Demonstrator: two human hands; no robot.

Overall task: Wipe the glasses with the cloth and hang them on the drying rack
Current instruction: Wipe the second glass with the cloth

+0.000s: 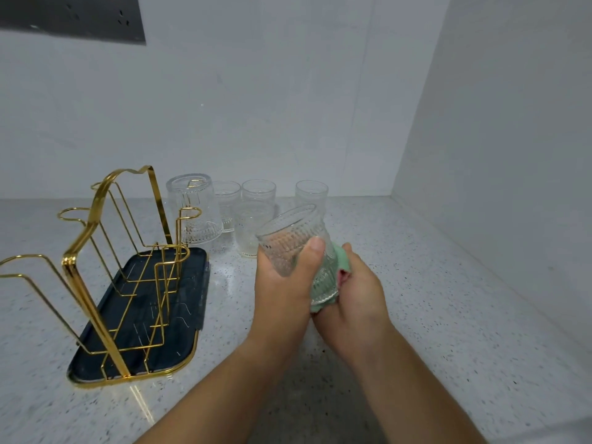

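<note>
My left hand (285, 290) grips a ribbed clear glass (290, 241), tilted with its mouth up and to the left. Against the glass's base and right side my right hand (358, 290) holds a green cloth (339, 256). A gold wire drying rack (112, 261) on a dark tray (189, 277) stands at the left. One glass (193, 213) hangs upside down on the rack's far right peg. Several more glasses (254, 216) stand upright on the counter behind my hands.
The speckled white counter (448, 299) meets a white wall at the back and another on the right. A dark panel (73, 16) is on the wall at the upper left.
</note>
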